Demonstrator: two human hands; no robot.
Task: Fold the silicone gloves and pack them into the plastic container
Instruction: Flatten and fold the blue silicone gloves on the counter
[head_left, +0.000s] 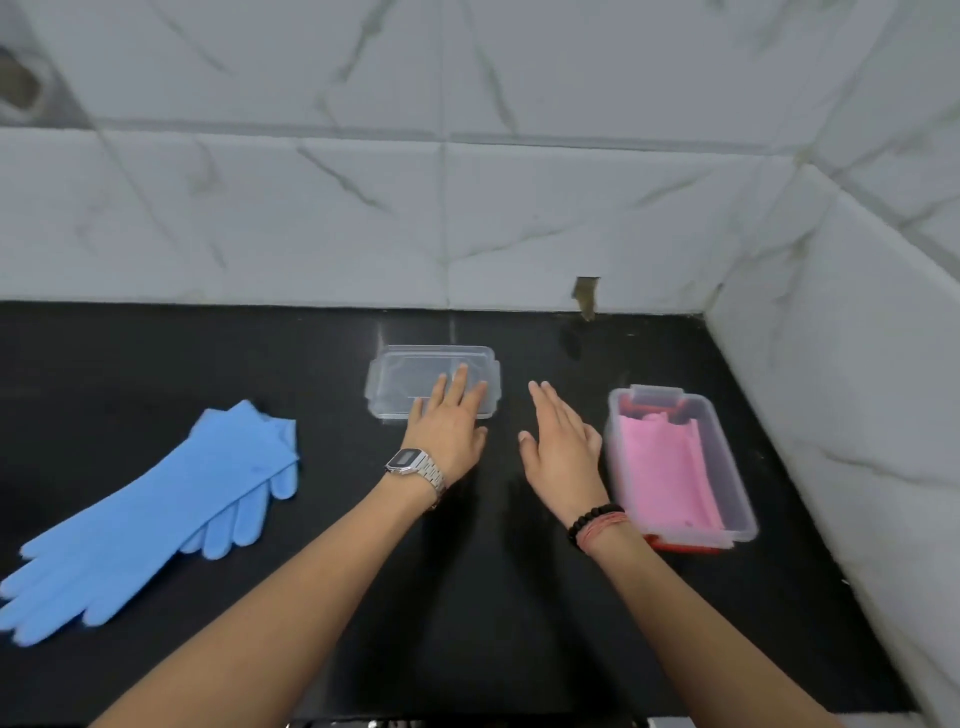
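Gloves (156, 514), blue and unfolded, lie well left of both hands; left hand (449, 415) rests flat-fingered on the lid (395, 371), right hand (561, 441) hovers relaxed beside the box (727, 457), so press the lid on squarely

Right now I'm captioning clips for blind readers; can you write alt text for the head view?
Left hand rests flat on a clear lid on a black counter, right hand open beside it. Blue gloves lie unfolded at left; a clear container holds pink gloves at right.
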